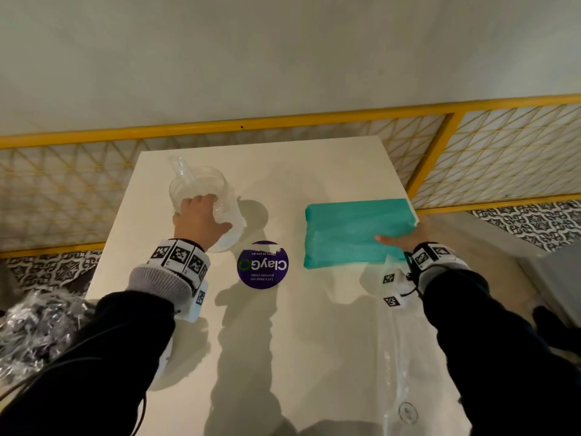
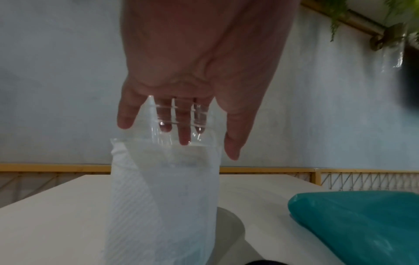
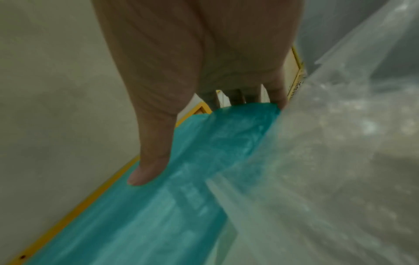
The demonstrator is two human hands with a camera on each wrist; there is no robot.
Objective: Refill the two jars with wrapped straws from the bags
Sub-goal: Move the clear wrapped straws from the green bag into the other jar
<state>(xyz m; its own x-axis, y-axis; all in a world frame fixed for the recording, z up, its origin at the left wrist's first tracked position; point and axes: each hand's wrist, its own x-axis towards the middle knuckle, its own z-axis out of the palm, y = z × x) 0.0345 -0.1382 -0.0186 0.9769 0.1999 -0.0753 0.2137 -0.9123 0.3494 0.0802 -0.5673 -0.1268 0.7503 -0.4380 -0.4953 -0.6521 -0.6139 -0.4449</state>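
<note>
A clear jar (image 1: 220,187) stands at the table's far left, its lower part whitish, with a clear tube-like piece (image 1: 181,169) leaning out of it. My left hand (image 1: 204,215) grips the jar's rim, middle fingers (image 2: 183,125) inside the glass, thumb and little finger outside. A teal bag of straws (image 1: 355,234) lies at the far right. My right hand (image 1: 405,239) holds its right edge, thumb (image 3: 147,161) on top and fingers underneath, hidden. The jar (image 2: 163,188) and the teal bag (image 2: 362,224) both show in the left wrist view.
A clear plastic bag (image 1: 405,357) lies along the white table's (image 1: 283,341) right side under my right forearm. A purple round sticker (image 1: 262,265) marks the table's middle. A crinkled plastic bag (image 1: 34,325) sits off the left edge. A yellow mesh railing (image 1: 242,124) runs behind.
</note>
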